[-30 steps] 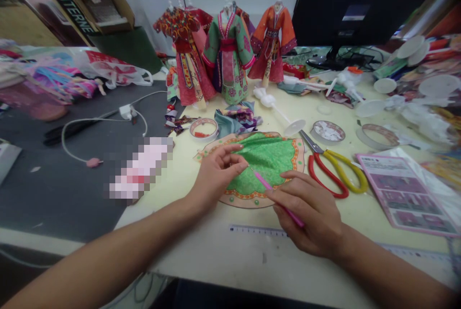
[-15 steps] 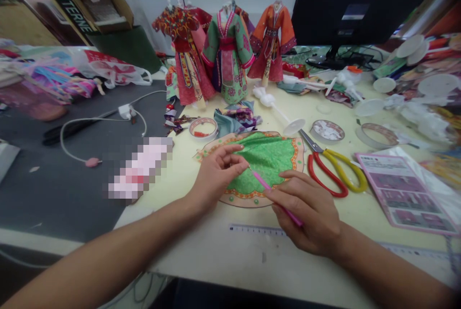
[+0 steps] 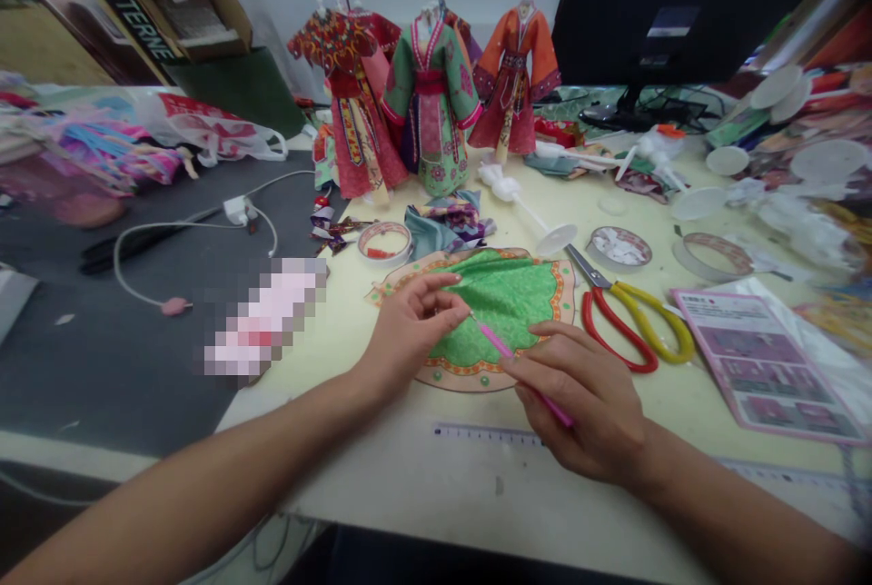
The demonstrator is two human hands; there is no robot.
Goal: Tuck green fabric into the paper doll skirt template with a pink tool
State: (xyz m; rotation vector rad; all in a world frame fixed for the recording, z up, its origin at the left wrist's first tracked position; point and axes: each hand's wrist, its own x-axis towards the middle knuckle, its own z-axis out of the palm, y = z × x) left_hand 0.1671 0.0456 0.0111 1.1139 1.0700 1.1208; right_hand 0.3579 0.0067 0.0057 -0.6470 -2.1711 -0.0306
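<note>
A green cloth piece with an orange scalloped border and a pale outer edge lies on the table, gathered into folds near its top. My left hand is over its left side, thumb and fingertips pinched together; what they hold, if anything, is too small to name. Gripped in my right hand is a pink pen-like tool, whose thin tip meets the fingertips of my left hand. Below the cloth lies a ruler, partly hidden by my right hand.
Red-and-yellow scissors lie right of the cloth, beside a pink-edged card. Tape rings, fabric scraps and a white stand lie behind. Dressed doll forms stand near a monitor. A white cable lies left.
</note>
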